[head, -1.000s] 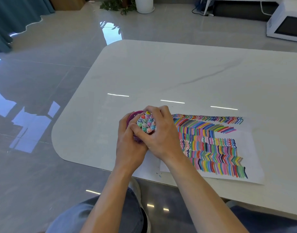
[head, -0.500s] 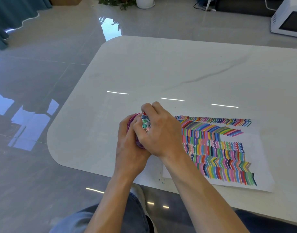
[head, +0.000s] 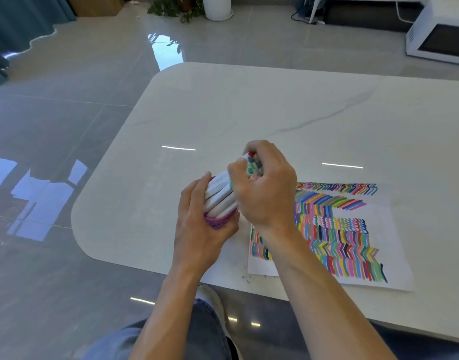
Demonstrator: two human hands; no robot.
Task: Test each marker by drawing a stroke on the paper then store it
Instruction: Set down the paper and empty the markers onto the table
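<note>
White-barrelled markers (head: 219, 194) sit packed as one bundle in a purple cup (head: 218, 222). The cup is held above the near edge of the table (head: 249, 105), just left of the paper (head: 381, 229). A second ago the cup faced up at the camera, showing only the ring of coloured caps with both hands cupped close round it. Now it is tipped over toward the far right, so the barrels show along their length and the caps (head: 254, 163) point away.

The left hand (head: 197, 229) wraps the cup's base from below, fingers curled round it. The right hand (head: 267, 190) has closed over the cap end and grips the bundle, fingers and thumb bent tight. I cannot tell whether it pinches one marker or the lot.

Rows of coloured strokes fill most of the paper, and no loose marker lies on the table. My guess is that testing is nearly or wholly done. The tilt looks like squaring the set into the cup, or else pulling the bundle out; which is unclear.

Beyond the table are a glossy grey floor, a microwave and a plant pot.
</note>
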